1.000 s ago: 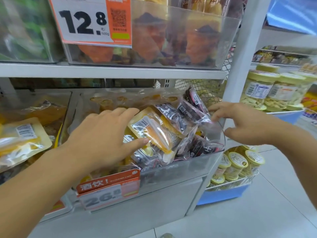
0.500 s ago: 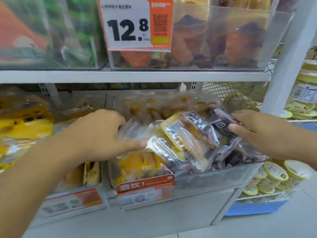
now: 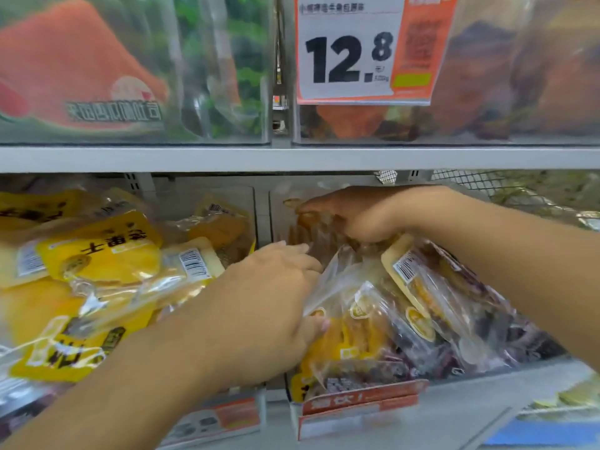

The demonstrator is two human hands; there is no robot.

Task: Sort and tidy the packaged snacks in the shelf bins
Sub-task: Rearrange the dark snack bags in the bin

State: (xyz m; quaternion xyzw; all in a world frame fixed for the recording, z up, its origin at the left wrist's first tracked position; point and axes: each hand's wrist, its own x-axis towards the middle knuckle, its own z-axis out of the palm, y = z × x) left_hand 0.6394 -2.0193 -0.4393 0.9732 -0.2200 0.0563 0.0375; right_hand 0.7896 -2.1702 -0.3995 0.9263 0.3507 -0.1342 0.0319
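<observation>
A clear shelf bin [image 3: 480, 376] at the lower right holds a mixed heap of snack packets: clear ones with yellow contents [image 3: 363, 323] and dark purple ones [image 3: 506, 332]. My left hand [image 3: 269, 303] grips the left edge of the clear yellow packets, fingers over them and thumb underneath. At the bin's back, under the shelf above, my right hand [image 3: 357, 216] is cupped over upright brown packets [image 3: 311, 235], its fingers curled round their tops. The neighbouring bin to the left is piled with yellow packets [image 3: 97, 254].
A white shelf board [image 3: 292, 159] runs close above both hands. Above it stand clear bins [image 3: 130, 76] of other snacks and a 12.8 price tag [image 3: 347, 50]. An orange price label [image 3: 357, 407] hangs on the right bin's front. Wire mesh [image 3: 487, 190] closes the back right.
The view has moved in and left. My right hand went from the bin's right side to the back, onto the brown packets. My left hand slid onto the clear packets' left edge.
</observation>
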